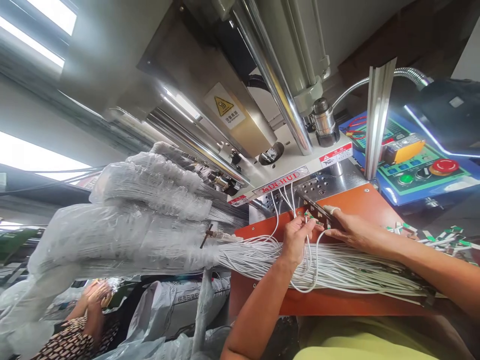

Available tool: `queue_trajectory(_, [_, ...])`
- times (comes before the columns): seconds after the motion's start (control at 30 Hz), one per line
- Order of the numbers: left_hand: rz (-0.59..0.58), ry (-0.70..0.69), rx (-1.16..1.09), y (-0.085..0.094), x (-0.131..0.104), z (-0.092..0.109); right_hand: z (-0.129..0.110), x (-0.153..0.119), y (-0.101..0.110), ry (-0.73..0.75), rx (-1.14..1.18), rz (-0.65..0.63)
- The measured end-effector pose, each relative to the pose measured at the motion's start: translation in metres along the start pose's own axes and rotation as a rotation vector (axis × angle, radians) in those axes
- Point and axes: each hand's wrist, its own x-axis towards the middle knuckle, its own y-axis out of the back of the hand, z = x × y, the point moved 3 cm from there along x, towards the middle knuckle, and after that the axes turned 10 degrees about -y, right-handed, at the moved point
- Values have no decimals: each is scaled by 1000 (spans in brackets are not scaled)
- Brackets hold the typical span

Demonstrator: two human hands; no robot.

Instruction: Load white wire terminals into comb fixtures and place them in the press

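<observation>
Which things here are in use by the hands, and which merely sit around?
In use: left hand gripping thin white wires; right hand at the metal fixture; orange work surface.

Around: plastic-wrapped wire bundles, control panel, red button, loose green-tipped pieces, another person's hands.

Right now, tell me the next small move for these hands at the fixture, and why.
Probably press the wire end down into the fixture. The left hand pinches a white wire looping from the bundle, while the right hand rests a taped fingertip at the slots.
</observation>
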Motion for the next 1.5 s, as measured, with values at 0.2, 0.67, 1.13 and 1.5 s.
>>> queue_trajectory(0.2, [125,95,-84,8,-1,-7,6,5,-3,-18,-8,-37])
queue_trajectory(0.67, [-110,-831,832,-1,-2,1,2,2,-3,7,-6,-98])
queue_trajectory(1.13, [-125,-560,745,-6,0,2,-4,-1,0,47,-42,-98])
queue_trajectory(1.5, [-43,-377,506,-1,4,25,-2,0,-1,-28,-45,-104])
